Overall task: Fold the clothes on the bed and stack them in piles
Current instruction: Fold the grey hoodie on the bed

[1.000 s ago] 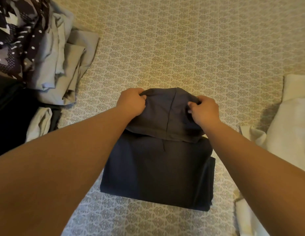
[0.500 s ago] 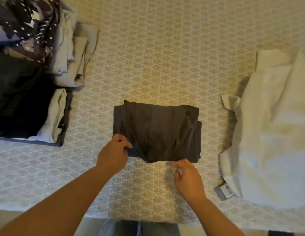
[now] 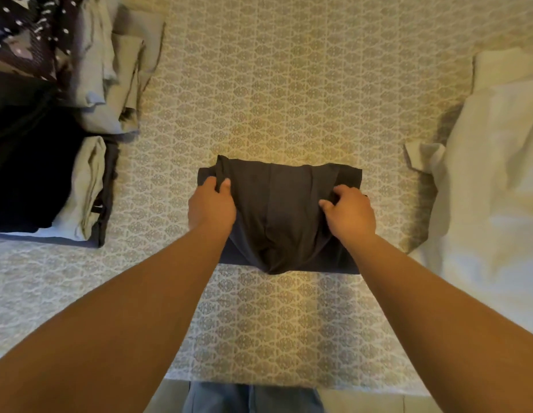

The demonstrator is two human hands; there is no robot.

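**Patterned bed under warm light**

The bed (image 3: 289,84) fills nearly the whole view, covered in a beige sheet with a repeating grey ornamental motif. Warm yellowish light brightens its middle and fades toward the edges. At 6 o'clock, beyond the bed's near edge, lies a strip of pale floor (image 3: 363,405).

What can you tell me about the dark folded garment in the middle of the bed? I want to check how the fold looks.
The dark grey folded hooded garment lies flat on the patterned bedspread, folded into a compact rectangle. Its hood is laid over the top, seam running down the middle, its rounded tip reaching the near edge. The fabric looks soft and matte, with slight creases. The left hand pinches a fold at its left side; the right hand grips the cloth at its right side.
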